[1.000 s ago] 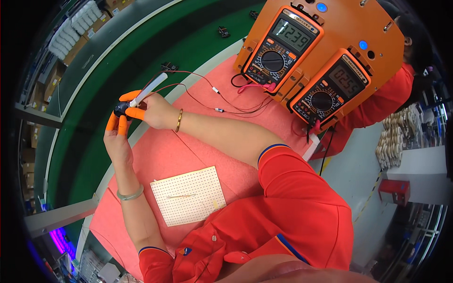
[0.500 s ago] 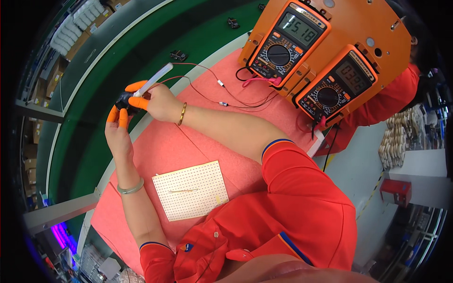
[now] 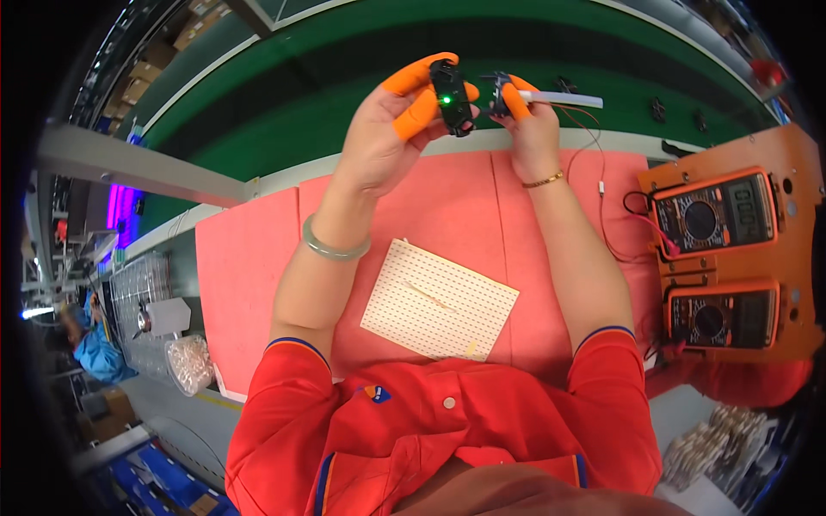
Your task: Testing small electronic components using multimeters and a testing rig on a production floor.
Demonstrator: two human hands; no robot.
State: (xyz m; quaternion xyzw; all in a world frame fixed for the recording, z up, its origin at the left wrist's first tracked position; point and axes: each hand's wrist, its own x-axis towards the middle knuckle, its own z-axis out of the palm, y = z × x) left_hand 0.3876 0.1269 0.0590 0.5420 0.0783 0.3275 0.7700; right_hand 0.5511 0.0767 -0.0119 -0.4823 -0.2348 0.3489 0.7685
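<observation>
My left hand, with orange finger cots, grips a small black electronic device on which a green light glows. Just to its right, apart from it, my right hand pinches a small dark test fixture between orange-capped fingers. A whitish translucent stick juts rightward from that hand. Thin red and dark wires run from there down toward two orange multimeters on the right. Both hands are raised over the far table edge. My fingers partly hide both held things.
A pink mat covers the table. On it lies a cream patterned sheet with a thin stick. Beyond runs a green conveyor with several black devices. A clear tub stands at left, near another person in blue.
My hands have drawn apart; earlier both met on the dark parts. The green light now shows on the device. The view has turned, and the upper multimeter's reading has changed.
</observation>
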